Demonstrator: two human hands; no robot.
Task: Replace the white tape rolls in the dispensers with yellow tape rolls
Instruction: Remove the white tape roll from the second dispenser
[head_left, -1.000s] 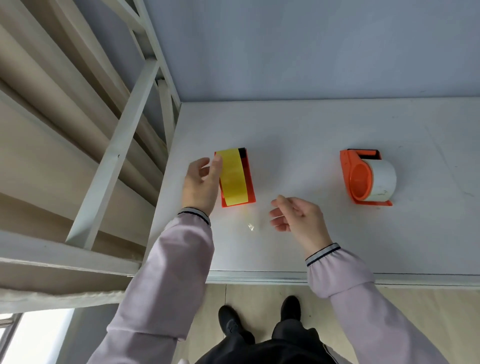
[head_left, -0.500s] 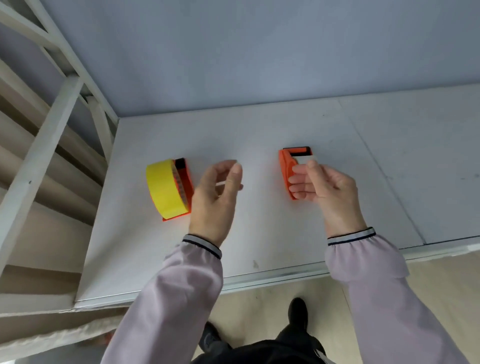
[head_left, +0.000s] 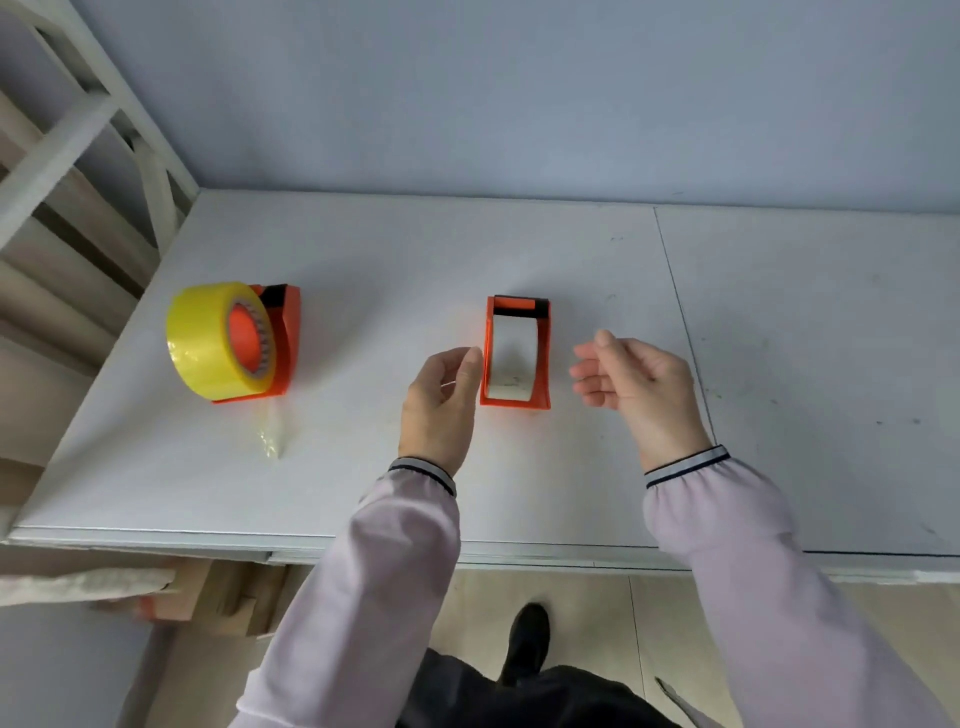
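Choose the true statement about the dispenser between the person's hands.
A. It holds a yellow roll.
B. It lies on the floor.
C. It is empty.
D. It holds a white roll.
D: the orange dispenser between the left hand and right hand holds a white roll; the yellow roll sits further left.

My table (head_left: 467, 249) is a pale grey-white, marked with a few dark specks. On it sits a bright yellow tape roll (head_left: 205, 340) with an orange hub, mounted on an orange dispenser (head_left: 288, 338) with a black strip at its top. The second orange dispenser (head_left: 543, 358) carries a white tape roll (head_left: 511, 358), faintly smudged, under a black bar. My sleeves (head_left: 374, 571) are pale lilac, their cuffs (head_left: 685, 462) light with a dark stripe. The scrap (head_left: 271, 436) on the table looks yellowish-clear, I think.
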